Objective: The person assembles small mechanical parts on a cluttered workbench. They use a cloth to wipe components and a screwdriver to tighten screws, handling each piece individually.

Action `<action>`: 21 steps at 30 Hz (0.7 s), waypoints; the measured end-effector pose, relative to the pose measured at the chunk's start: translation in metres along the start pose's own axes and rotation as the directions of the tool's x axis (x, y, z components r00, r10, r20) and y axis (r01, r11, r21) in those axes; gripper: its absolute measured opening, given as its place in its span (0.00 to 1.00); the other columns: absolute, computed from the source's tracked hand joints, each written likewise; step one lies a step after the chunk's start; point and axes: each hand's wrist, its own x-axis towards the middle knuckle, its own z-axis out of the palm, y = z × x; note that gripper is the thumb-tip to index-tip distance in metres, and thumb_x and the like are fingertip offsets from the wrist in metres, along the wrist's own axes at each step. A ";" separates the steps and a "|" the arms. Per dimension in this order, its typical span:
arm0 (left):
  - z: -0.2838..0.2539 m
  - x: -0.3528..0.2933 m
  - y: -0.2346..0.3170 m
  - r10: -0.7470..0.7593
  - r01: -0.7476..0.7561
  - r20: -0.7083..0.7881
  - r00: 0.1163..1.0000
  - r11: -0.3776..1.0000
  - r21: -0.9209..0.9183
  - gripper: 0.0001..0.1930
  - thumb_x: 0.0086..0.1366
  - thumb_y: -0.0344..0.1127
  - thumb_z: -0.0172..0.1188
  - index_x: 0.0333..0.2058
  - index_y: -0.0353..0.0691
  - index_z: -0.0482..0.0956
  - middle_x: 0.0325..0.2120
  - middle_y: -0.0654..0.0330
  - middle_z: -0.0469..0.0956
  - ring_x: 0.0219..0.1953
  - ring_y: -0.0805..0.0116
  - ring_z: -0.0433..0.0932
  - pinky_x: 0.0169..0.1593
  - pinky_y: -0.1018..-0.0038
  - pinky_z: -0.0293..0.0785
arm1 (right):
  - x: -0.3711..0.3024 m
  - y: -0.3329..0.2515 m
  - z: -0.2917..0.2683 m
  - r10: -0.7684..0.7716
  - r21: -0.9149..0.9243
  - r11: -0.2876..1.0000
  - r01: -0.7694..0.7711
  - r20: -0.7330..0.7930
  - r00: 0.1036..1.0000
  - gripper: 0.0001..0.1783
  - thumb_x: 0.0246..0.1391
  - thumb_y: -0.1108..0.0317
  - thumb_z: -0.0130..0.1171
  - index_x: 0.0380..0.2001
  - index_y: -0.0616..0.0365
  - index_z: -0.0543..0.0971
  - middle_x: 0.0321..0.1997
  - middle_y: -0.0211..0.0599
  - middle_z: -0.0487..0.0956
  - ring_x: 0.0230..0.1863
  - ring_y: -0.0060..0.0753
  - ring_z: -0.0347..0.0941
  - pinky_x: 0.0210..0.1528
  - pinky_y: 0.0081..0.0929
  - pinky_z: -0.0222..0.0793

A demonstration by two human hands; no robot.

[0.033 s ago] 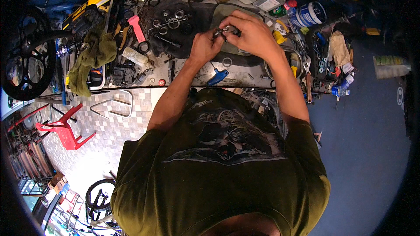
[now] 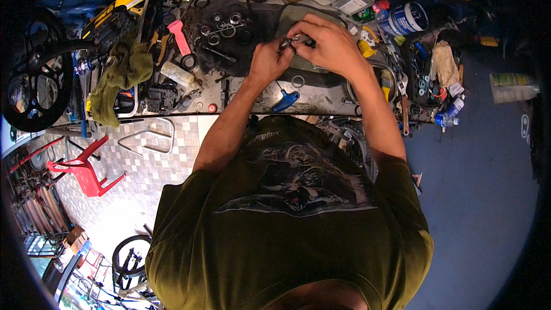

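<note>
Presently, a small metal part (image 2: 288, 42), dark with a shiny bit, is held above the workbench (image 2: 318, 103), straight beyond the blue-handled tool (image 2: 285, 101) as seen from the person's side. Its shape is largely hidden by the fingers, so its exact kind cannot be told. It is gripped by the left hand (image 2: 268, 62), whose thumb and curled fingers are closed on it; by the right hand (image 2: 326, 45) it is pinched from the other side, thumb and forefinger brought together on it. The two hands are held close against each other.

Just beyond the blue-handled tool, a thin metal ring (image 2: 298, 82) is laid on the bench. Farther beyond and to the left of that tool, metal rings and a spanner (image 2: 232, 27) are gathered on a dark cloth. More to its left, a pink-handled tool (image 2: 179, 38), a whitish bottle (image 2: 177, 73) and a crumpled green cloth (image 2: 122, 69) are set down. Beyond it to the right, a grey bottle with a red cap (image 2: 354, 0) and a white-and-blue tub (image 2: 405, 19) are placed, the tub being tilted.
</note>
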 end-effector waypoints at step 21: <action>0.005 0.000 -0.012 0.025 -0.025 -0.005 1.000 1.000 0.013 0.13 0.59 0.36 0.60 0.36 0.31 0.79 0.24 0.38 0.77 0.32 0.38 0.79 0.32 0.57 0.75 | -0.001 -0.010 0.009 0.026 -0.106 0.994 -0.025 0.004 1.000 0.14 0.48 0.64 0.63 0.39 0.55 0.78 0.41 0.37 0.77 0.38 0.49 0.78 0.38 0.42 0.74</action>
